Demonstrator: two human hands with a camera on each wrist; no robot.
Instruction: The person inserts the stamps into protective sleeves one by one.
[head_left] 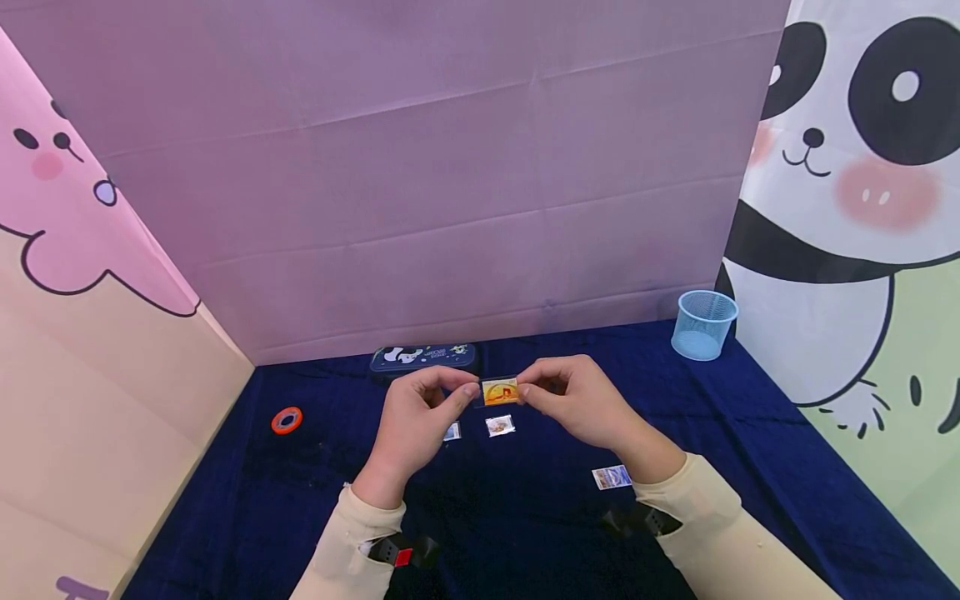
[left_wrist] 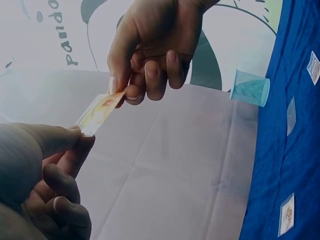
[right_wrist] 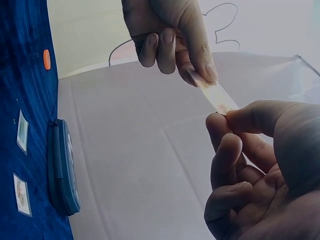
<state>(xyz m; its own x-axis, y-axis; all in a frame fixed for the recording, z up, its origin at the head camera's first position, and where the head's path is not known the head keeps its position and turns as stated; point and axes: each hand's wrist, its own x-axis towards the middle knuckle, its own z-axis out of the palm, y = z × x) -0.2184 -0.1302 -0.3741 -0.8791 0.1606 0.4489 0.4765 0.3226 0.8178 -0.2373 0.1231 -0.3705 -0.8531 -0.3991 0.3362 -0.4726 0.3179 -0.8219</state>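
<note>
Both hands hold a small yellow-and-orange stamp (head_left: 500, 392) by its opposite ends, raised above the dark blue cloth. It looks like a postage stamp, with a clear plastic margin showing around it. My left hand (head_left: 417, 418) pinches the left end between thumb and index finger; my right hand (head_left: 581, 400) does the same at the right end. In the left wrist view the stamp (left_wrist: 102, 111) slants between the two pinches. Below the hands lie a pale stamp (head_left: 500, 426) and a bluish one (head_left: 452, 432), partly covered by the left hand. Another blue stamp (head_left: 611, 477) is beside the right wrist.
A dark blue pencil case (head_left: 423, 357) lies behind the left hand. An orange tape roll (head_left: 287, 420) is at the left. The light blue mesh basket (head_left: 703, 327) stands at the back right. A pale flat rectangle (left_wrist: 291, 116) lies on the cloth. Curtain walls enclose the table.
</note>
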